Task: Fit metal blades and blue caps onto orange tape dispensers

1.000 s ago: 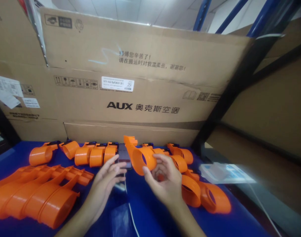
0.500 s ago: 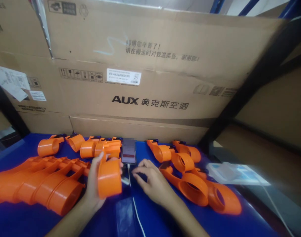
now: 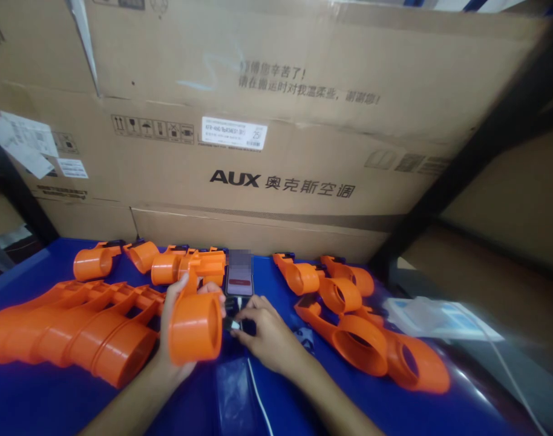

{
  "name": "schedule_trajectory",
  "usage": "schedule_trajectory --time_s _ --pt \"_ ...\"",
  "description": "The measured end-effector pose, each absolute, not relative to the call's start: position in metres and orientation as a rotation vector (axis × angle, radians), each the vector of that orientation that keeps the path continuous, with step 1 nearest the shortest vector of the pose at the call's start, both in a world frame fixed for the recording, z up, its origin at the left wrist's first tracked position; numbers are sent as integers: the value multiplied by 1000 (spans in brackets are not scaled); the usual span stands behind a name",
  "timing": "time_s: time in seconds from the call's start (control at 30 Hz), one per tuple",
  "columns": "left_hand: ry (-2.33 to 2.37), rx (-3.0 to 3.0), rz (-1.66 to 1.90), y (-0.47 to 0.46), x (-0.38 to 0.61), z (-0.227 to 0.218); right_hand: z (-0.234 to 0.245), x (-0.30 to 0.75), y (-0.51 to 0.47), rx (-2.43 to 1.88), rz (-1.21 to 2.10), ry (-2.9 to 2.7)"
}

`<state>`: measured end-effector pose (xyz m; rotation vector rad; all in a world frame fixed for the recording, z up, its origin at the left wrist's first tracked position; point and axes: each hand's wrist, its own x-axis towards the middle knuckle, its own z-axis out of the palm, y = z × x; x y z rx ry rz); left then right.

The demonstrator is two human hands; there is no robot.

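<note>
My left hand (image 3: 179,370) is closed around an orange plastic part (image 3: 195,330), a wide cup-like ring with a narrow arm rising from it. Its fingertips show at the part's right side. Close beside them, my right hand (image 3: 270,336) pinches a small dark piece with a pale, shiny end (image 3: 232,324); its exact kind is too small to make out. Behind both hands lies a phone (image 3: 239,275) with a white cable (image 3: 257,393) running toward me. Left of my left hand is a nested row of similar orange parts (image 3: 72,327).
More orange parts with dark pieces at their tips stand at the back left (image 3: 92,263) and on the right (image 3: 360,345). A clear plastic bag or sleeve (image 3: 233,393) lies in front. A large cardboard box (image 3: 281,139) walls off the back, beside a black post (image 3: 440,188).
My right hand's fingers have come up to the left hand and now pinch the small dark piece. The orange part has shifted slightly left. The view has tilted a little.
</note>
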<state>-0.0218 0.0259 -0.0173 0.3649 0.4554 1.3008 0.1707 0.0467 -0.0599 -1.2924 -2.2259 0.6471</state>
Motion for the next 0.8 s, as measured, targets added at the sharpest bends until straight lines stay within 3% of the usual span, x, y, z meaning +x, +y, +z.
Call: schedule_trajectory --time_s 0.8 --pt "472 455 1206 29 -21 -24 -43 192 55 -1151 781 -1927"
